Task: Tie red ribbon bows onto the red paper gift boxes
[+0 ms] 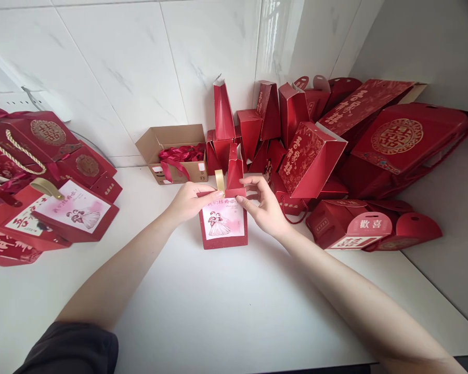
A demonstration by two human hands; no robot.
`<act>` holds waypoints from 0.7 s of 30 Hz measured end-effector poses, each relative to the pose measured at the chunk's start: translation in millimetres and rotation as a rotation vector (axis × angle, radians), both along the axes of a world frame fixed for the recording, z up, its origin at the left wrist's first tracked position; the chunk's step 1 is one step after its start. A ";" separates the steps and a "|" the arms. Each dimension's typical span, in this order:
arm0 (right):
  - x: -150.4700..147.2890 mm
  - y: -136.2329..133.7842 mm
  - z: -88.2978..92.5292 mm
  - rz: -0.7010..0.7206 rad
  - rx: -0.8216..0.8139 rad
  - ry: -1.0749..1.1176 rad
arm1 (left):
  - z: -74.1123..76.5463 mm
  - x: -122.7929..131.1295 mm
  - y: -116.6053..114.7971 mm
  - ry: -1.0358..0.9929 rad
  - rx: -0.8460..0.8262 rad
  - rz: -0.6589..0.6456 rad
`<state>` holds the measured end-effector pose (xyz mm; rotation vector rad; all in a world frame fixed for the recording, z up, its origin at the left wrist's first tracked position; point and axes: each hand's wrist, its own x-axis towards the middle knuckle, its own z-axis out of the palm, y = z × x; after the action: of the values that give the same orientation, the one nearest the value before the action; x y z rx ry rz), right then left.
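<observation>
The red box (225, 221) on the white table (203, 311) calls for light, even pressure — left hand (193, 201) pinching its top by the gold strap (219, 181), right hand (265, 208) thumbing the opposite corner, its grip unclear.

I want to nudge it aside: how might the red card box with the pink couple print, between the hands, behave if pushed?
The red card box probably keeps its shape, given its flat front and straight edges. It may be light if empty, looking like thin folded card. Its gold strap, thin and flat, may flex.
</observation>
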<state>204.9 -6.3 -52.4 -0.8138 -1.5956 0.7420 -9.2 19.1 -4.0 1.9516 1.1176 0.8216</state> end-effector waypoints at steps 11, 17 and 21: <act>1.0 -4.3 -0.1 -0.026 0.258 -0.321 | -1.3 1.7 -1.2 0.088 0.192 -0.012; 0.1 -6.0 1.6 -0.045 0.268 -0.372 | -10.2 2.8 1.6 0.065 0.250 0.032; -1.9 -8.7 3.1 -0.050 0.263 -0.397 | -13.1 2.4 2.3 0.061 0.274 0.053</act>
<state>203.1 -15.0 -49.4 -0.8366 -1.9683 0.3336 -6.8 21.5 -17.2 2.1926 1.1450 0.9930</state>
